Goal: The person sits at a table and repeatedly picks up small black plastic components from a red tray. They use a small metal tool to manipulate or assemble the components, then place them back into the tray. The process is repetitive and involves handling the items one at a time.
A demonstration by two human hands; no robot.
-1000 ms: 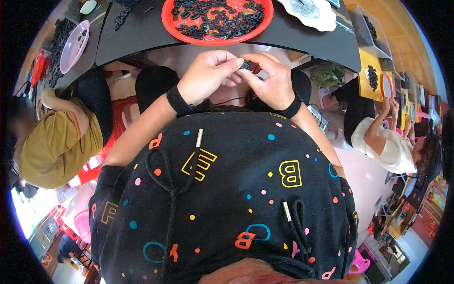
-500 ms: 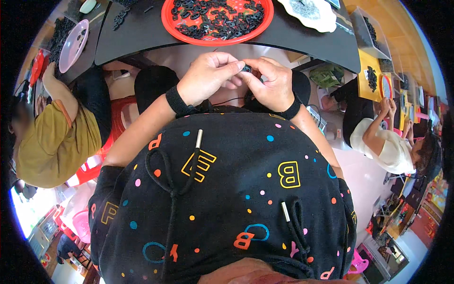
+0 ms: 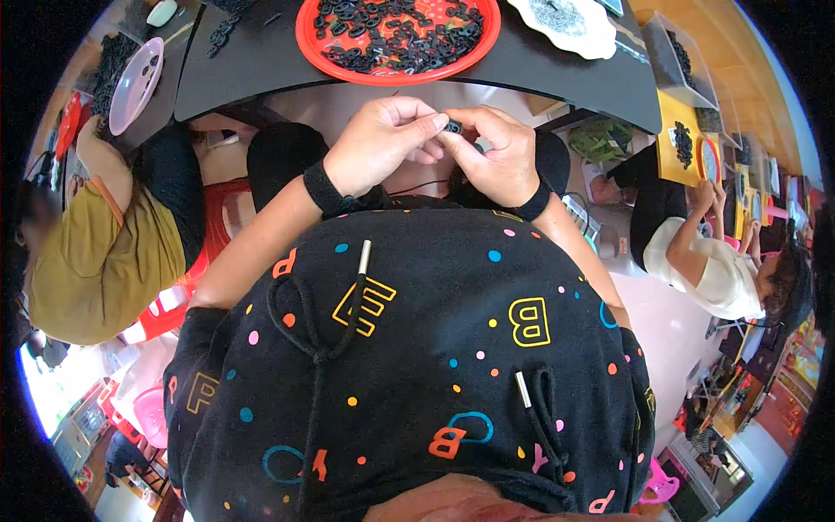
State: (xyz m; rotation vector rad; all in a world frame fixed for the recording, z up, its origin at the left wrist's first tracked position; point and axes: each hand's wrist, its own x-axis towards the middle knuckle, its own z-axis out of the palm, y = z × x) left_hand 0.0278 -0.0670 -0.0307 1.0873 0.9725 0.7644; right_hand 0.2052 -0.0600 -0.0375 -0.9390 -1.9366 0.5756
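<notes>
Just short of the black table's near edge, both my hands meet over my lap. A small black plastic part (image 3: 453, 127) is pinched between them, mostly covered by the fingers. My left hand (image 3: 383, 143) has its thumb and forefinger closed on the part's left side. My right hand (image 3: 496, 152) grips it from the other side, thumb below and forefinger above. Beyond the hands, a red round tray (image 3: 400, 80) on the table holds many loose black parts like small links, with a few shiny metal bits among them.
A white scalloped plate (image 3: 600, 39) with small metal pieces stands right of the tray on the black table (image 3: 252, 78). At left lies a pale pink tray (image 3: 130, 109) beside a seated person in a mustard top (image 3: 104, 261). Another person in white (image 3: 687, 270) works at right.
My hands stay almost in the same place, with the black part turned slightly between the fingers. The view has shifted very little.
</notes>
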